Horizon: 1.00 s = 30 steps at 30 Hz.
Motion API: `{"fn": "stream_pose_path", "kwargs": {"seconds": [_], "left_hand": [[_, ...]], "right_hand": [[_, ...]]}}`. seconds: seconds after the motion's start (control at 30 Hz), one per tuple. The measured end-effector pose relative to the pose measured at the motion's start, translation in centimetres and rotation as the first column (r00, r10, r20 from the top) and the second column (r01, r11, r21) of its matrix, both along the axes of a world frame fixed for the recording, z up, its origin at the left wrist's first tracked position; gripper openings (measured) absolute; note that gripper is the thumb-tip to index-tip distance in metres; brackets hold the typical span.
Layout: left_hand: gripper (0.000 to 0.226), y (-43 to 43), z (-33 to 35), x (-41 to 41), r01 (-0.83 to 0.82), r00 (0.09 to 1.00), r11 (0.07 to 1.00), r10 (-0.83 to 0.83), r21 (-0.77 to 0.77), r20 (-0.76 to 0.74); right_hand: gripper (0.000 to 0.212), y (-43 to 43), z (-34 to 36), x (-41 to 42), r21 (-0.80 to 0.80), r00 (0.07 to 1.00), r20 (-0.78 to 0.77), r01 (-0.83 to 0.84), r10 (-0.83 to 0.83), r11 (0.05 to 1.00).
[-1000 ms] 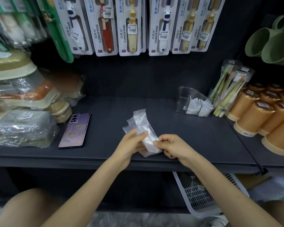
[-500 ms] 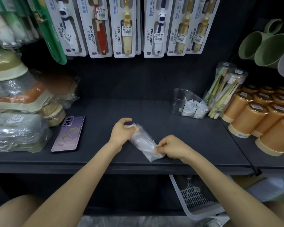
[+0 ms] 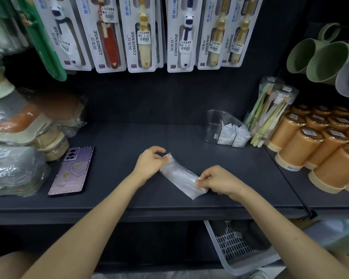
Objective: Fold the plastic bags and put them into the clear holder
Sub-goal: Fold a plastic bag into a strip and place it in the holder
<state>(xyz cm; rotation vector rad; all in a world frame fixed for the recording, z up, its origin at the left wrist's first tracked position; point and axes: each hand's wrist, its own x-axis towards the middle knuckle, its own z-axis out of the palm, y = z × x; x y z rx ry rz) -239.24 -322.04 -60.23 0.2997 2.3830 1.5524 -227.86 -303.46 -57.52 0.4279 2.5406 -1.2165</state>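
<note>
A dark, matte shelf (image 3: pixel 129 178) in a shop display carries everything here, with a dark back panel behind it. Carded toothbrush packs (image 3: pixel 141 37) hang in a row along the top. Stacks of plastic-wrapped goods (image 3: pixel 14 170) sit at the left, and a purple phone (image 3: pixel 72 171) lies face down just beside them. At the right rear stands the clear holder (image 3: pixel 216 125) with several folded white bags (image 3: pixel 233 135) inside it. Clear tubes of toothbrushes (image 3: pixel 270 109) lean against its right side. Further right are rows of orange cups (image 3: pixel 298 146), with green mugs (image 3: pixel 318 57) hanging above them. A white slatted basket (image 3: pixel 236 248) shows below the shelf edge. The plastic bag (image 3: pixel 179 176) lies on the shelf near its front edge, well apart from the holder. It is folded into a narrow strip that runs diagonally from far left to near right. The left hand (image 3: pixel 149 164) has its fingers curled and pinches the far end of the strip between thumb and fingertips. The right hand (image 3: pixel 218 180), fingers likewise curled, pinches the near end, with its knuckles turned up and its heel low over the shelf.
</note>
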Motion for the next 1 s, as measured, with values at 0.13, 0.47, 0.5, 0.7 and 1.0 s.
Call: {"fn": "stream_pose_path", "kwargs": {"seconds": [0.13, 0.47, 0.5, 0.7, 1.0], "left_hand": [[0.030, 0.0, -0.2, -0.2, -0.011, 0.998, 0.997, 0.006, -0.075, -0.064], [0.020, -0.4, -1.0, -0.3, -0.089, 0.898, 0.983, 0.010, -0.159, -0.441], [0.018, -0.7, -1.0, -0.1, -0.075, 0.811, 0.977, -0.056, -0.198, -0.582], [0.062, -1.5, -1.9, 1.7, 0.315, 0.619, 0.780, -0.601, -0.541, -0.506], [0.101, -1.2, -3.1, 1.9, 0.318, 0.667, 0.683, -0.654, -0.658, -0.356]], "right_hand": [[0.021, -0.1, -0.4, -0.3, 0.020, 1.000, -0.021, 0.017, -0.017, 1.000], [0.034, -0.1, -1.8, -1.1, 0.070, 0.998, -0.041, 0.058, -0.055, 0.996], [0.034, -0.2, -1.8, -1.1, 0.073, 0.997, -0.041, 0.061, -0.058, 0.995], [0.025, -0.4, -1.6, -1.2, 0.097, 0.997, -0.052, 0.058, -0.053, 0.994], [0.035, -0.7, -0.8, 1.4, 0.085, 0.945, -0.252, 0.235, -0.208, 0.968]]}}
